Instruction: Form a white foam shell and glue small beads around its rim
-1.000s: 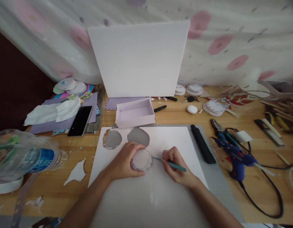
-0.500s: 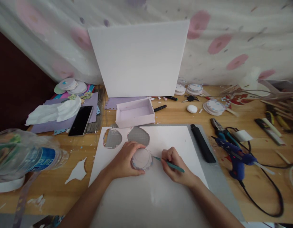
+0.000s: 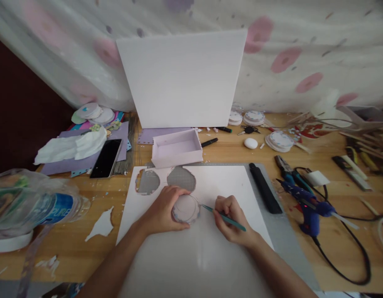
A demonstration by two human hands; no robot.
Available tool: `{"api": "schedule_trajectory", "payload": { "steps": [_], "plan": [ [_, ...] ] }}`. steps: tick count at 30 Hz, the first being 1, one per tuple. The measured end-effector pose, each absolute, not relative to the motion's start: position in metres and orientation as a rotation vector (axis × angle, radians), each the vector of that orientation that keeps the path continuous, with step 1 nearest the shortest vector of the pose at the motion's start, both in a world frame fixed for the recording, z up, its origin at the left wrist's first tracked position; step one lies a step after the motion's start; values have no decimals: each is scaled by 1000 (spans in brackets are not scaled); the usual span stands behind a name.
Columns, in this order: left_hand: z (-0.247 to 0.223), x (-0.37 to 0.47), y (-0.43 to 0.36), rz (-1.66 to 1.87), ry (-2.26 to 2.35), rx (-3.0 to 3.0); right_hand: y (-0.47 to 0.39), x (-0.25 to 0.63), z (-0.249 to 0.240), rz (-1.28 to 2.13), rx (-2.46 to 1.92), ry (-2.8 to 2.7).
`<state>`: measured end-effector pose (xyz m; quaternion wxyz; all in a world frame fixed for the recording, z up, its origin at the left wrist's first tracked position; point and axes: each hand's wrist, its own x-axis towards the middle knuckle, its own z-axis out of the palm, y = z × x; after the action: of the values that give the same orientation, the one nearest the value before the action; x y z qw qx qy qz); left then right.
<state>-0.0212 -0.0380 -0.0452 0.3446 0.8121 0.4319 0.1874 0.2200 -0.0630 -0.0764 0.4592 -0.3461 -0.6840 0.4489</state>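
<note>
A round pale disc (image 3: 186,208) with a bluish, uneven rim lies on a large white board (image 3: 228,182). My left hand (image 3: 166,209) curves round the disc's left side, thumb and fingers on its edge. Pinched in my right hand (image 3: 231,217) is a slim teal tool (image 3: 230,220), its thin tip at the disc's right edge. Above the disc, two rounded holes are cut through the board, showing the grey cutting mat (image 3: 284,244) beneath.
Behind the board sits a pink open box (image 3: 177,149). To the right are a black case (image 3: 265,188), pliers (image 3: 284,167) and a blue glue gun (image 3: 309,203). A phone (image 3: 106,158) and a plastic bottle (image 3: 59,208) are at the left.
My right hand and the teal tool have shifted slightly to the right. My left hand stays round the disc.
</note>
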Motion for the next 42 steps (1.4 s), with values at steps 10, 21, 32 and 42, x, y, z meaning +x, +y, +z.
{"api": "schedule_trajectory", "payload": {
  "steps": [10, 21, 32, 42],
  "plan": [
    [-47, -21, -39, 476, 1129, 2108, -62, 219, -76, 1089, -877, -1882],
    [-47, -21, -39, 500, 1128, 2115, -65, 216, -70, 934, -920, -2075],
    [-48, -21, -39, 502, 1127, 2120, -68, 213, -75, 801, -915, -2025],
    [-48, -21, -39, 501, 1110, 2122, -67, 209, -74, 729, -916, -2202]
  ]
}}
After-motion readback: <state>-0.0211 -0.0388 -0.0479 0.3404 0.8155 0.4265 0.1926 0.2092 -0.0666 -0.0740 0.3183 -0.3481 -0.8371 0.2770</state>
